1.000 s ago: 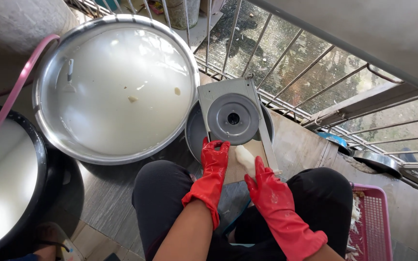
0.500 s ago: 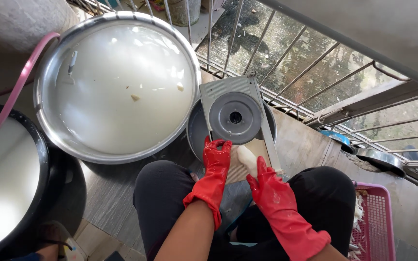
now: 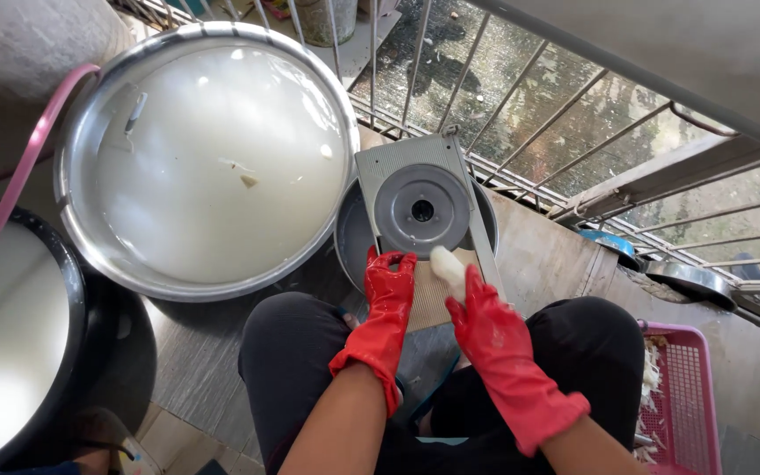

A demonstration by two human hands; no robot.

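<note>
1. One wide steel basin [image 3: 208, 158] fills the upper left, holding cloudy white liquid with a few pale scraps afloat.
2. Left of it, a black tub [image 3: 81, 299] also holds pale liquid, and a pink hose [image 3: 32, 158] runs across both rims.
3. Behind everything, a metal railing [image 3: 521, 114] borders the wet ground beyond.
4. At the lower right sits a pink crate [image 3: 692, 396] with pale shavings beside it.
5. Just ahead of the person's knees, a flat slicer board [image 3: 424, 220] with a round metal disc lies tilted over a smaller steel bowl [image 3: 354, 242].
6. On the board's near end, the left hand [image 3: 389, 290], in a red rubber glove, lies with fingers spread flat, steadying it.
7. Just beside it, the right hand [image 3: 490, 321], gloved alike, is clamped around a white root piece [image 3: 446, 264], pressing its end onto the board just below the disc.
</note>
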